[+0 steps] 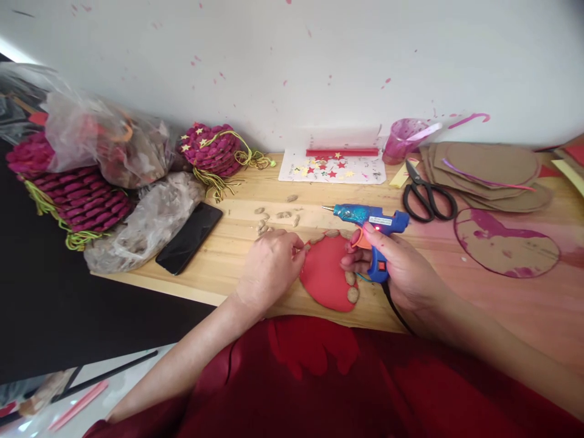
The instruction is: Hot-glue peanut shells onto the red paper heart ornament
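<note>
A red rounded piece [325, 274] lies at the table's front edge, with peanuts [353, 295] along its top and right rim. My left hand [275, 261] is at the piece's upper left edge, fingertips pinched together at the rim; what they press or hold is too small to tell. My right hand [396, 261] grips a blue glue gun [371, 219] just right of the red piece, its nozzle pointing left above the piece. Several loose peanuts [283, 215] lie on the wood behind my left hand.
Black phone [189, 238], plastic bags [146, 225] and purple woven pieces [212, 149] are at left. Behind lies a sheet of stars [332, 170]. Black scissors [429, 198], a pink-stained cup [401, 143] and cardboard pieces [488, 164] are at right. A cord [396, 309] hangs below the gun.
</note>
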The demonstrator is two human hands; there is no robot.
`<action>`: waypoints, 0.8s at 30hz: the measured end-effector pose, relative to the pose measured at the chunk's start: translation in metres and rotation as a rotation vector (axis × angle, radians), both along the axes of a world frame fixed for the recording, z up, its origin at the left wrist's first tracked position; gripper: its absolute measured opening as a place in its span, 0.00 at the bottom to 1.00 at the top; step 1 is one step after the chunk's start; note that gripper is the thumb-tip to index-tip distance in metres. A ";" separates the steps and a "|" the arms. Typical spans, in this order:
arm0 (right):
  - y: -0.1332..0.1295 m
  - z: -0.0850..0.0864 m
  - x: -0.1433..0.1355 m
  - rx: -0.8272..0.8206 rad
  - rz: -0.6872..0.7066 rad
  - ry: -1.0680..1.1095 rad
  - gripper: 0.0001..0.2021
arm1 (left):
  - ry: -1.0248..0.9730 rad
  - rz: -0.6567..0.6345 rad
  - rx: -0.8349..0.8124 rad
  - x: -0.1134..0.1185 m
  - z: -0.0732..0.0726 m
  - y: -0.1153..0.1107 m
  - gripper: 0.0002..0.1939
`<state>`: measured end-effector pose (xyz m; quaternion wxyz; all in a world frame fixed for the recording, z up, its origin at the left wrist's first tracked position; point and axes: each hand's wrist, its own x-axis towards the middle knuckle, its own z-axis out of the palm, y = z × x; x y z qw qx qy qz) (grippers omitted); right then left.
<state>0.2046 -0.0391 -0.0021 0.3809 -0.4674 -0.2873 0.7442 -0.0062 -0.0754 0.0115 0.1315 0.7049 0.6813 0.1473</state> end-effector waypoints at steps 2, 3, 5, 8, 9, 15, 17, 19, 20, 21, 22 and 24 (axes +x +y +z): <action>-0.001 0.000 0.000 0.007 0.001 0.001 0.21 | -0.081 0.030 -0.017 -0.004 0.000 0.001 0.05; -0.001 0.000 0.000 0.015 0.003 -0.001 0.21 | -0.154 0.061 -0.030 -0.007 0.000 0.002 0.05; -0.004 0.001 0.001 0.049 0.017 -0.018 0.21 | -0.387 0.129 -0.073 -0.015 0.001 0.004 0.04; -0.010 0.005 0.003 0.143 0.105 -0.062 0.21 | -0.858 0.192 -0.160 -0.027 0.001 0.006 0.11; -0.013 0.007 0.004 0.177 0.143 -0.073 0.21 | -1.003 0.217 -0.197 -0.030 0.000 0.006 0.13; -0.021 0.011 0.010 0.362 0.257 -0.131 0.22 | -1.572 0.346 -0.430 -0.030 -0.006 0.005 0.21; -0.022 0.011 0.011 0.395 0.300 -0.152 0.23 | -1.639 0.328 -0.437 -0.029 -0.006 0.003 0.20; -0.023 0.011 0.012 0.411 0.330 -0.184 0.24 | -1.669 0.304 -0.437 -0.028 -0.006 0.002 0.20; -0.023 0.011 0.013 0.413 0.341 -0.199 0.25 | -1.679 0.293 -0.437 -0.028 -0.006 0.002 0.20; -0.024 0.011 0.013 0.413 0.352 -0.212 0.25 | -1.686 0.284 -0.437 -0.028 -0.006 0.002 0.20; -0.024 0.012 0.013 0.414 0.364 -0.222 0.25 | -1.691 0.275 -0.439 -0.028 -0.006 0.002 0.20; -0.025 0.011 0.013 0.422 0.387 -0.230 0.26 | -1.697 0.258 -0.441 -0.027 -0.007 0.002 0.19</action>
